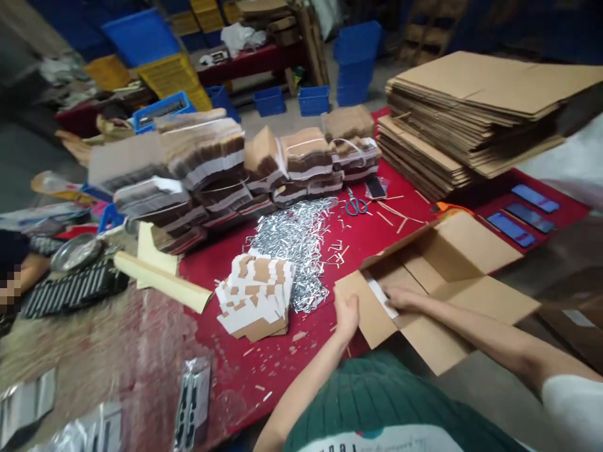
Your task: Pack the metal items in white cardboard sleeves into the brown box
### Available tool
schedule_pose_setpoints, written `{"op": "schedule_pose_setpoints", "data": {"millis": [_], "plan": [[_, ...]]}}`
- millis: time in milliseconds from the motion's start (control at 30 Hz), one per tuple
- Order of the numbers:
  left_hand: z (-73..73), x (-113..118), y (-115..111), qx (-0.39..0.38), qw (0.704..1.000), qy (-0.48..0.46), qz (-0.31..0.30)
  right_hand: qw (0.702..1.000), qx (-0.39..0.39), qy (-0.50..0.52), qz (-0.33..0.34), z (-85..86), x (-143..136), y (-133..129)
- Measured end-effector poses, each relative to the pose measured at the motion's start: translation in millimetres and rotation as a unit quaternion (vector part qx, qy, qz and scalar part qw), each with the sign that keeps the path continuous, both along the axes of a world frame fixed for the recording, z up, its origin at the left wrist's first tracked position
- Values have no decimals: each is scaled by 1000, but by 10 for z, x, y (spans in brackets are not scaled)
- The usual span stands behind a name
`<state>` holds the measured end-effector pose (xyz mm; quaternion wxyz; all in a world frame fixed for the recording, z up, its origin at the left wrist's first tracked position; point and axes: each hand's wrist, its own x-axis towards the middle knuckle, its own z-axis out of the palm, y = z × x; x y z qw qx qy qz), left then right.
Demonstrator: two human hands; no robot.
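An open cardboard box [464, 295] sits at the table's front edge with its flaps spread outward. My left hand [347, 312] is closed on the box's left flap, thumb along its outer edge. Reaching down into the box, my right hand [402, 298] has its fingers bent against a flat white strip [380, 296] by the left wall. Its fingertips are partly hidden. Left of the box lie a fanned stack of white and brown cards [258, 295] and a heap of small shiny metal pieces [294, 245].
Bundled brown cardboard pieces [306, 150] line the table's back. Flattened cartons [475, 88] are piled at the right, near several phones [511, 229]. Scissors [357, 204] lie behind the metal heap. A person's arm [28, 273] shows at the left edge, beside a rolled yellowish sheet [162, 280].
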<state>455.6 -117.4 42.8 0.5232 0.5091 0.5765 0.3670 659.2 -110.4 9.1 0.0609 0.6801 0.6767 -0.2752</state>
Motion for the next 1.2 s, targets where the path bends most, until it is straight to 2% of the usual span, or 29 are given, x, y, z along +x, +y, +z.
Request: {"op": "schedule_pose_setpoints", "data": {"millis": [33,100,167,200,233,300,400,467,533,600,700,767,833,867,900,967,1000,1067,1133,1200], "plan": [[-48,-63,-29,-29,999,-18,-10,1000,20,-11,-18,133,-12,44],[-138,-301,-68,-95,994,-53,-28,989,126,-28,-65,435,-229,132],[-196,-700,-127,-135,988,-74,-12,962,262,10,-71,706,-754,153],[-209,-949,-181,-136,988,-73,16,949,311,47,-38,800,-1122,128],[-210,-1217,-257,-127,989,-65,49,939,332,87,22,857,-1539,84],[-191,-1772,-475,-101,989,-35,104,920,341,127,148,854,-2430,-20],[-161,-2536,-929,-88,985,3,151,890,328,81,305,643,-3589,-59],[-165,-2968,-1264,-104,978,11,181,877,324,53,351,472,-4094,38],[-187,-3350,-1591,-125,968,10,217,875,316,24,366,341,-4381,192],[-216,-3698,-1879,-147,955,6,256,870,303,-25,387,282,-4504,330],[-231,-4144,-2151,-171,933,-17,316,845,300,-65,439,352,-4512,350],[-185,-4343,-2157,-162,915,-43,367,824,311,-46,472,471,-4465,191],[-66,-4412,-2013,-131,908,-83,388,803,308,0,511,601,-4396,-83],[20,-4395,-1902,-117,915,-115,368,789,298,30,536,659,-4351,-245],[119,-4348,-1782,-110,929,-157,318,776,285,61,559,710,-4296,-410],[337,-4207,-1571,-115,949,-238,170,767,259,117,576,792,-4138,-723],[440,-4138,-1500,-121,952,-265,96,775,244,136,566,826,-4030,-860],[609,-4046,-1445,-128,951,-282,-14,814,188,155,527,889,-3765,-1093],[701,-4010,-1473,-122,952,-274,-62,858,86,174,475,948,-3484,-1271],[716,-3958,-1515,-116,955,-264,-65,881,-37,230,412,998,-3263,-1383]]}}
